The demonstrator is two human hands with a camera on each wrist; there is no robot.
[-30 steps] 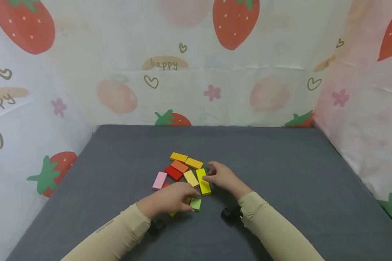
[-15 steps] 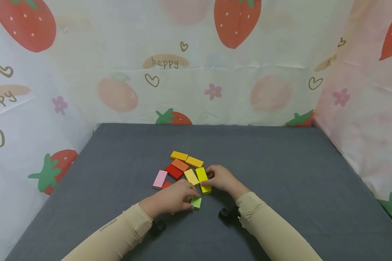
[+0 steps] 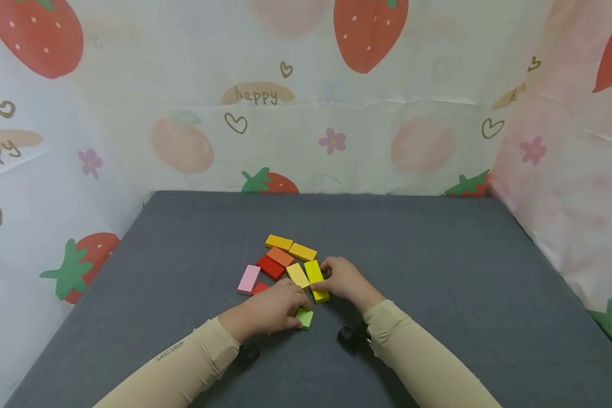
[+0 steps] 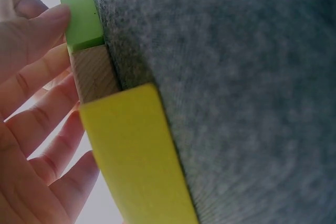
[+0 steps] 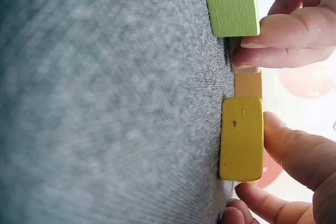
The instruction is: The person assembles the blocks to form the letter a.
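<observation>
My left hand [image 3: 272, 306] pinches the light green block [image 3: 305, 318] between thumb and fingertips. In the left wrist view the thumb presses one side of that green block [image 4: 84, 19], beside bare wood and a yellow block [image 4: 139, 156]. My right hand [image 3: 348, 280] holds the bright yellow block [image 3: 314, 273], thumb on its near part and index finger by its right side. The right wrist view shows thumb and finger on either side of the yellow block's end [image 5: 241, 139]. My left hand hides part of a red block [image 3: 259, 288] and whatever lies beneath it.
Beyond the hands lie a pale yellow block [image 3: 297, 275], a red block [image 3: 271, 267], an orange block [image 3: 280, 256], two amber blocks [image 3: 279, 242] and a pink block [image 3: 248, 279]. They lie on a dark grey cloth [image 3: 438, 255]. A strawberry-print curtain [image 3: 367, 141] surrounds the table.
My right hand has moved a little left onto the bright yellow block, and its fingers have closed in. My left hand has shifted slightly right and now pinches the green block. The blocks stay nearly in place.
</observation>
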